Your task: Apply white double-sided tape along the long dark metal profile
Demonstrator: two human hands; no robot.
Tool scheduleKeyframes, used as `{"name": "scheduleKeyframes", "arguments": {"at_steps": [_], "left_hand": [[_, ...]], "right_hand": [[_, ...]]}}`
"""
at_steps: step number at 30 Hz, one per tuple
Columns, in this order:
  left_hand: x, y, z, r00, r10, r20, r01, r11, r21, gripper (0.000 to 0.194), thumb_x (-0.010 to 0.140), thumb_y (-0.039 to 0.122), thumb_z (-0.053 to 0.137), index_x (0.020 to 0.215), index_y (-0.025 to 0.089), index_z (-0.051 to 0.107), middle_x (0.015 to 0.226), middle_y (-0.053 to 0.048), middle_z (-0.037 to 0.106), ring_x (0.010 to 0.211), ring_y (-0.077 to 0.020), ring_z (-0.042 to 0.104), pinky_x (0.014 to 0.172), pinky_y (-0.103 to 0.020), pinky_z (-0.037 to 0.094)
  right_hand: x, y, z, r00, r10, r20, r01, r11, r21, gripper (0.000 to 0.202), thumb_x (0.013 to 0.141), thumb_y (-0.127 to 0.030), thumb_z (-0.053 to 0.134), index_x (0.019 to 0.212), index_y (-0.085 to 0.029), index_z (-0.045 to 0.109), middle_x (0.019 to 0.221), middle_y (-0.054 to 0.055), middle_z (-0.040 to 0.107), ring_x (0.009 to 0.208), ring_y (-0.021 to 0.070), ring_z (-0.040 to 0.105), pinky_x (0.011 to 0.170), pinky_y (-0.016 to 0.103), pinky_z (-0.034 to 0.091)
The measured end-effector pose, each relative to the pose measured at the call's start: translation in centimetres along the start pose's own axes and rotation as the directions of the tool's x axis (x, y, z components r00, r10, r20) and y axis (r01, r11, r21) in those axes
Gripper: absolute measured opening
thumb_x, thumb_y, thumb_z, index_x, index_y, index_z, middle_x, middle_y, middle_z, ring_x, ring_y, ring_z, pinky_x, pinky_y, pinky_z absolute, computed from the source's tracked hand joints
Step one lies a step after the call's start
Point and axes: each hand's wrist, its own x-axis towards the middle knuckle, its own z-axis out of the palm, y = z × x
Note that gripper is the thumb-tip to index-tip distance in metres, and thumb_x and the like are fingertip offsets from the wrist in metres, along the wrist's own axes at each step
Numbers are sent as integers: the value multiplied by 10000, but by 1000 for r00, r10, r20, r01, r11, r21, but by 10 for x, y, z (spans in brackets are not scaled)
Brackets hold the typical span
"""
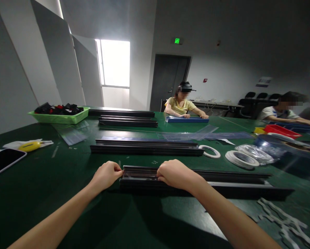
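A long black channel profile (238,189) lies across the table in front of me, with a glossy clear plastic strip (140,174) inside its left part. My left hand (106,174) pinches at the channel's left end, its fingertips on the end of the strip. Further right along the channel, my right hand (177,174) is closed with its knuckles up, fingers reaching down inside. What those fingers grip is hidden. A pale strip (239,184) shows in the channel to the right of that hand.
Another black profile (147,149) lies behind, beside white tape rolls (241,159). Wavy white pieces (282,218) lie at right. A phone (6,160), yellow tool (30,146) and green basket (58,117) are at left. Across the table, a person (180,103) handles a blue profile (187,119).
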Motion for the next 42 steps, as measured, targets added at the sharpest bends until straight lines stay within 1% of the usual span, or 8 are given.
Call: {"name": "scheduleKeyframes", "arguments": {"at_steps": [4,7,12,21,24,29,36,42], "left_hand": [[1,-4,-9,1000,-17,-14,18,1000,11,246,751,356,568,761,194,752,771,-41,737,726,-193,651,596,-253,373],[0,-4,-10,1000,-19,-12,20,1000,24,232,752,348,571,761,199,748,767,-36,737,725,-188,653,596,-250,376],[-2,-2,-4,1000,10,-12,-10,999,39,174,739,324,597,757,213,730,777,-21,730,734,-178,645,605,-243,378],[5,-7,10,996,51,-67,-47,997,65,120,743,308,596,736,196,638,756,-15,682,722,-170,600,579,-239,354],[7,-9,10,995,62,-73,-57,996,69,116,736,311,604,742,199,632,793,-18,679,751,-178,595,599,-242,366],[8,-11,11,995,76,-66,-71,995,68,113,729,312,611,752,203,628,796,-17,671,769,-188,587,616,-252,377],[6,-8,15,994,77,-78,-72,995,69,90,724,290,612,760,209,626,817,-22,671,800,-201,585,648,-269,388],[4,-7,11,990,95,-105,-89,994,64,77,709,266,615,770,219,626,830,-21,668,828,-209,587,673,-282,399]], "right_hand": [[0,0,1,1000,-3,3,3,1000,-13,214,840,-298,552,856,-223,752,891,68,740,827,222,688,662,263,444],[1,0,2,1000,-9,1,9,1000,-11,212,838,-295,552,847,-226,753,880,62,740,831,233,690,659,268,443],[1,0,1,1000,-11,0,11,1000,-8,204,834,-291,558,845,-228,752,886,59,741,830,230,690,652,266,440],[1,-1,-1,1000,-3,10,3,1000,-29,210,832,-280,547,840,-219,748,884,66,743,830,228,691,650,267,441],[1,-2,-1,1000,-2,11,2,1000,-27,211,832,-279,547,858,-226,749,889,64,745,829,222,690,652,265,441],[0,-2,-3,1000,-3,10,3,1000,-25,207,832,-279,550,831,-214,747,879,65,744,815,222,692,644,263,437],[2,0,1,1000,-6,0,6,1000,-24,200,829,-284,561,855,-227,751,887,66,744,825,226,691,650,265,443],[1,0,1,1000,-2,-4,2,1000,-19,198,828,-294,568,852,-221,751,881,65,746,813,223,691,649,264,446]]}}
